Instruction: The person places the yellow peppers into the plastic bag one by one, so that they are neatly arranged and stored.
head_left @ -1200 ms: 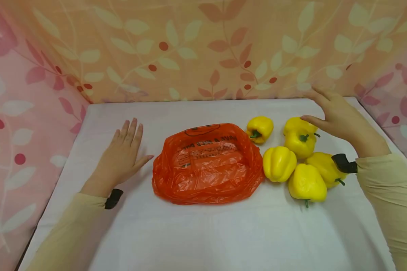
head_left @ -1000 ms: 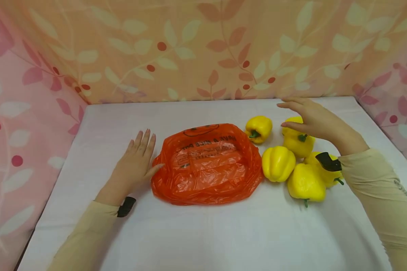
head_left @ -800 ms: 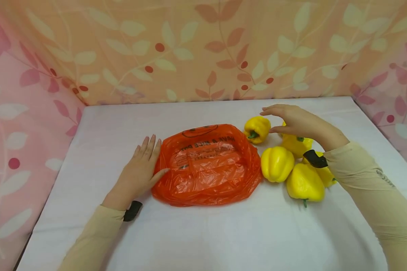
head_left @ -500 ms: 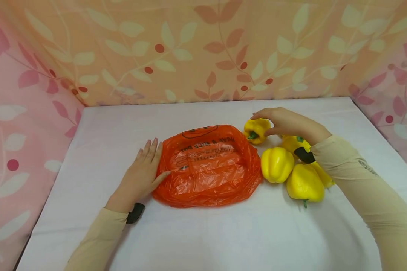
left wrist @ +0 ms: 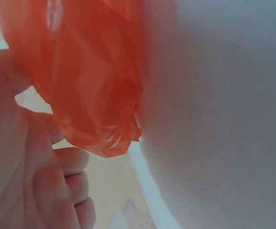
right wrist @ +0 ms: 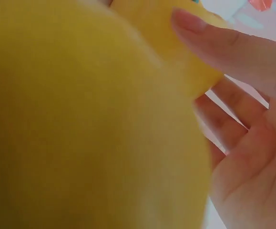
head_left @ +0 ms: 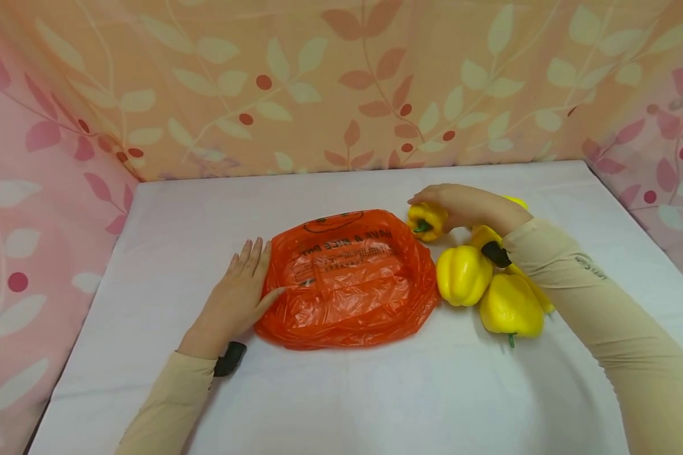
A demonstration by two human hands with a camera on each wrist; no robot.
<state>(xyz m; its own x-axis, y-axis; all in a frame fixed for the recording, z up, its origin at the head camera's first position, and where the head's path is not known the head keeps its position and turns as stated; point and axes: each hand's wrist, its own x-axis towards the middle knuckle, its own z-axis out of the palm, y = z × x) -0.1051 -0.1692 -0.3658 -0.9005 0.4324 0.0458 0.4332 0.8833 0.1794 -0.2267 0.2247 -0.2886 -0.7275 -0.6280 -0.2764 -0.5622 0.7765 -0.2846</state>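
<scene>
An orange-red plastic bag (head_left: 347,284) with printed lettering lies with its mouth spread wide on the white-covered table. At its left edge is my left hand (head_left: 236,297), fingers extended and thumb over the rim; in the left wrist view the bag's side (left wrist: 90,86) hangs beside the fingers. My right hand (head_left: 467,202) holds the back yellow bell pepper (head_left: 424,222), fingers curled over its far side. In the right wrist view the thumb (right wrist: 233,47) lies on that pepper, and a nearer, blurred yellow pepper (right wrist: 90,124) fills much of the picture.
Right of the bag stand two yellow bell peppers, one upright (head_left: 463,276) close to the rim and one (head_left: 512,306) nearer the front. More peppers are partly hidden under the right forearm. A leaf-patterned curtain (head_left: 341,82) borders the table's back and sides.
My right hand has swept left and down from above the right-hand peppers onto the back pepper and grasped it. My left hand has moved right to the bag's edge.
</scene>
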